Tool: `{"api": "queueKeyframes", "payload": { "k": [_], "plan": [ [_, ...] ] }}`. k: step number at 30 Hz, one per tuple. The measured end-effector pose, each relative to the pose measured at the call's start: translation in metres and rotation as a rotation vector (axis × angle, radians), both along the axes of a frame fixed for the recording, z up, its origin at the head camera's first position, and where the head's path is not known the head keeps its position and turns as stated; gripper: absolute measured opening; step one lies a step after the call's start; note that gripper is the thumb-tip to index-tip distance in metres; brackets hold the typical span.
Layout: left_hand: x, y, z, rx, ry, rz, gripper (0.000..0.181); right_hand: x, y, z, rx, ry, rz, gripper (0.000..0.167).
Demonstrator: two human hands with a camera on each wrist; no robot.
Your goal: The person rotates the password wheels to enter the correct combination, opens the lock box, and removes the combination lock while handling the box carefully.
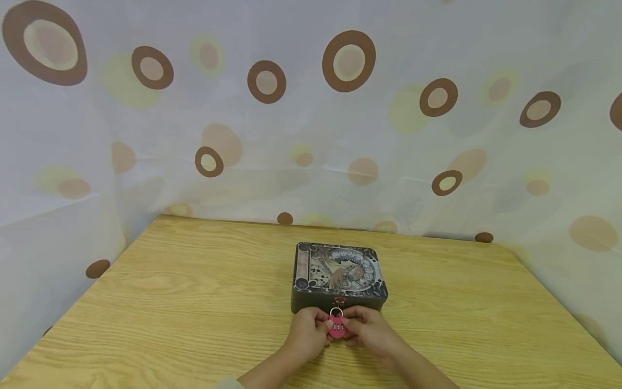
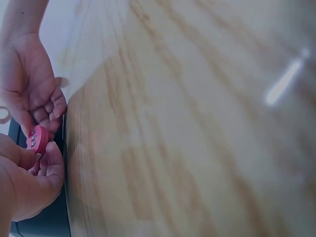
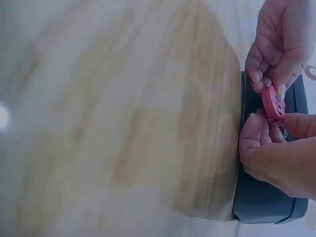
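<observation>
A pink combination padlock (image 1: pixel 337 327) with number dials on its face hangs at the front of a dark tin box (image 1: pixel 340 270) with a printed lid. Its silver shackle rises toward a red clasp (image 1: pixel 339 299) on the box; whether the shackle is fastened I cannot tell. My left hand (image 1: pixel 309 332) pinches the padlock's left side between thumb and fingers. From the other side my right hand (image 1: pixel 370 330) pinches it too, thumb near the dials. In the right wrist view the padlock (image 3: pixel 274 104) sits between both sets of fingertips.
The box stands on a wood-grain table (image 1: pixel 194 292), well in front of its back edge. A pale curtain (image 1: pixel 301 129) with brown and yellow circles hangs behind the table and along its sides.
</observation>
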State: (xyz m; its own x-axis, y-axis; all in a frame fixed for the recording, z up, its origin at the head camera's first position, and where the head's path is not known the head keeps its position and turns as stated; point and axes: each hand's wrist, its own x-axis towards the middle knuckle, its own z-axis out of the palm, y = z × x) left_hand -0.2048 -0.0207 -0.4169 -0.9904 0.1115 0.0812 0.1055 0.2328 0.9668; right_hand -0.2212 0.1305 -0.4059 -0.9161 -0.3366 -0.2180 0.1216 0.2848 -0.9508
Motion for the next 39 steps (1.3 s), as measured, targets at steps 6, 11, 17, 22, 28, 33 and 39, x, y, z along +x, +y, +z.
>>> {"api": "queueKeyframes", "payload": {
  "k": [6,11,17,22,28,33,39],
  "plan": [
    [0.0007,0.0005,0.0011,0.003,0.000,0.002,0.007,0.0006,0.0022,0.0000,0.006,0.012,0.009,0.029],
    [0.0009,0.0002,0.0008,0.000,-0.001,0.002,0.007,0.0011,0.0026,-0.0003,-0.012,0.012,0.003,0.029],
    [0.0003,0.0001,0.0003,0.002,0.008,0.001,0.008,0.0007,0.0026,-0.0020,-0.009,0.045,-0.007,0.029],
    [-0.0002,-0.0002,0.0000,0.002,0.012,0.002,0.009,-0.0009,0.0022,-0.0036,-0.013,0.062,-0.005,0.028],
    [-0.0003,-0.0002,-0.0004,0.004,0.003,0.003,0.008,-0.0005,0.0017,-0.0029,-0.016,0.058,-0.006,0.029],
    [-0.0004,-0.0001,-0.0009,0.010,-0.017,0.006,0.008,0.0005,0.0018,-0.0024,-0.027,0.041,0.000,0.029],
    [-0.0005,-0.0006,-0.0008,0.030,-0.053,0.009,0.008,0.0002,0.0030,-0.0041,-0.025,0.029,-0.002,0.029]
  ]
}}
